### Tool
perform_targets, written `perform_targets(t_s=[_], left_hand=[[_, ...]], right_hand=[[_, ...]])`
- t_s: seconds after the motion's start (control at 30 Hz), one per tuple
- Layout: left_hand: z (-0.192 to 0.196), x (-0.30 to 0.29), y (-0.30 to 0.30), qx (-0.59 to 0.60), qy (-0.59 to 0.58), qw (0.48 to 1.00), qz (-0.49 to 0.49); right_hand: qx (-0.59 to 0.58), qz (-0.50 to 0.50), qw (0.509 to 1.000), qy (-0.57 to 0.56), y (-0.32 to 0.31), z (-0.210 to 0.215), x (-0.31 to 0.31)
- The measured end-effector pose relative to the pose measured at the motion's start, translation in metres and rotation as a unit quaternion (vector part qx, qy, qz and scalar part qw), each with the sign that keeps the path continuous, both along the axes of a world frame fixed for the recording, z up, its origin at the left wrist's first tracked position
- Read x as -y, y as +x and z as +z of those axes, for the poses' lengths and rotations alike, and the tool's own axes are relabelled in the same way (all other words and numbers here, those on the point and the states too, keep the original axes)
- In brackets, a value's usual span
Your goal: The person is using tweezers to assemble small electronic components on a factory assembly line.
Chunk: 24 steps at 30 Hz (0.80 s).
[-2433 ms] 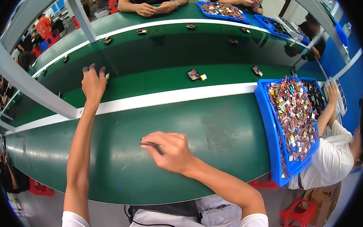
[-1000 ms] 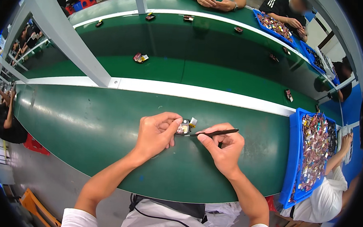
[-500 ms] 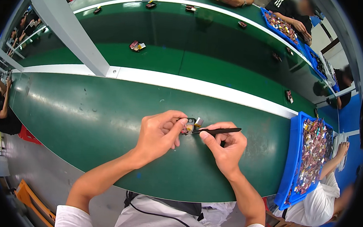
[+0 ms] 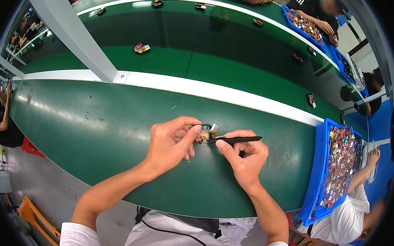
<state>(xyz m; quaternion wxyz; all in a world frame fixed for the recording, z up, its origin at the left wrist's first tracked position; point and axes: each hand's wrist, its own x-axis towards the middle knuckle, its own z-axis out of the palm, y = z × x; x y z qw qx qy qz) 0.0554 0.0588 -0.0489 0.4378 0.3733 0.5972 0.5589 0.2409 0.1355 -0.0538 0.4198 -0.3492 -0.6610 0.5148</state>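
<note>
Over the middle of the green table, my left hand (image 4: 171, 139) pinches a small black electronic housing (image 4: 205, 135) by its left side. A silvery battery pouch (image 4: 215, 129) sticks out at its upper right, and reddish wires show beside my left fingertips. My right hand (image 4: 245, 156) is closed around black tweezers (image 4: 238, 140), held almost level like a pen. Their tips point left and meet the lower part of the housing; whether they grip a part inside is too small to tell.
To the right stands a blue tray (image 4: 318, 169) heaped with wired small parts. Beyond a white rail (image 4: 172, 83), a green conveyor belt (image 4: 164, 61) carries several similar assemblies, one being a red-and-yellow piece (image 4: 141, 48). A grey post (image 4: 72, 32) rises at left. Co-workers sit around.
The pieces on the belt have shifted slightly left in view. My hands keep nearly the same pose, with the tweezers still at the housing.
</note>
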Motion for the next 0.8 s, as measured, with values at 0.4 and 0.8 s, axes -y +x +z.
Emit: perform_targets(t_s=[0.4, 0.8], left_hand=[[-0.002, 0.002, 0.0, 0.007, 0.009, 1.0, -0.017], [-0.006, 0.002, 0.001, 0.002, 0.034, 0.999, -0.031]], right_hand=[[-0.031, 0.031, 0.994, -0.1, -0.002, 0.006, -0.002], [-0.053, 0.046, 0.988, -0.138, -0.001, 0.003, -0.005]])
